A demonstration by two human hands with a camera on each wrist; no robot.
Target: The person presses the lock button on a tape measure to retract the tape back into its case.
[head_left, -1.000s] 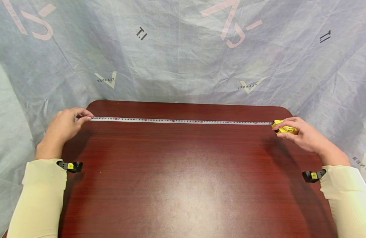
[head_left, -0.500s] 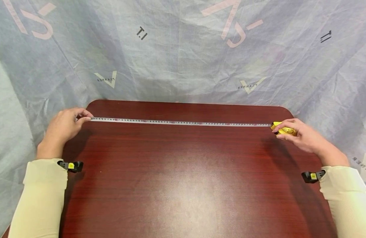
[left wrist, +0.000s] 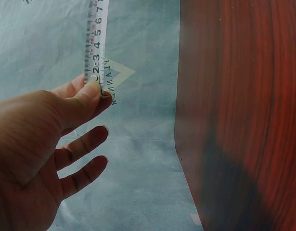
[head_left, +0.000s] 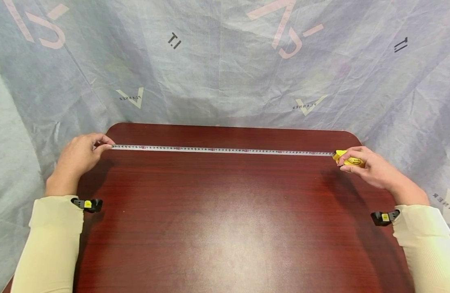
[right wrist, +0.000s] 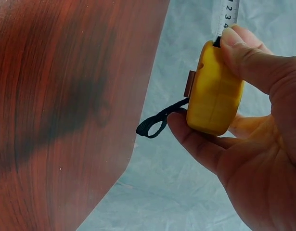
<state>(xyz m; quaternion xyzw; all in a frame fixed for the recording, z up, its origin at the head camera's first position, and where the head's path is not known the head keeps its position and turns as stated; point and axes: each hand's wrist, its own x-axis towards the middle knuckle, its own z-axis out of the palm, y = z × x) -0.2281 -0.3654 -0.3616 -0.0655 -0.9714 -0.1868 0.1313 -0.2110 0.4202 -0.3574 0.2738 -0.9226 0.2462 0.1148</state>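
A tape measure's white blade [head_left: 225,150] stretches straight from hand to hand near the table's far edge in the head view. My left hand [head_left: 78,152] pinches the blade's end between thumb and index finger; in the left wrist view the blade [left wrist: 96,43] shows low numbers and the other fingers are spread. Its yellow case [head_left: 351,160] is gripped by my right hand [head_left: 379,169]. From the right wrist view, the thumb lies by the blade's mouth on the case [right wrist: 215,91], and a black wrist strap [right wrist: 157,122] hangs off its side.
The reddish-brown wooden table [head_left: 225,211] has rounded far corners. Behind it hangs a grey printed cloth [head_left: 217,65], which also runs along both sides. Shadows of both arms fall on the tabletop.
My right hand and the yellow case have lowered slightly toward me, and the blade's right end dips with them. The left hand has stayed nearly still.
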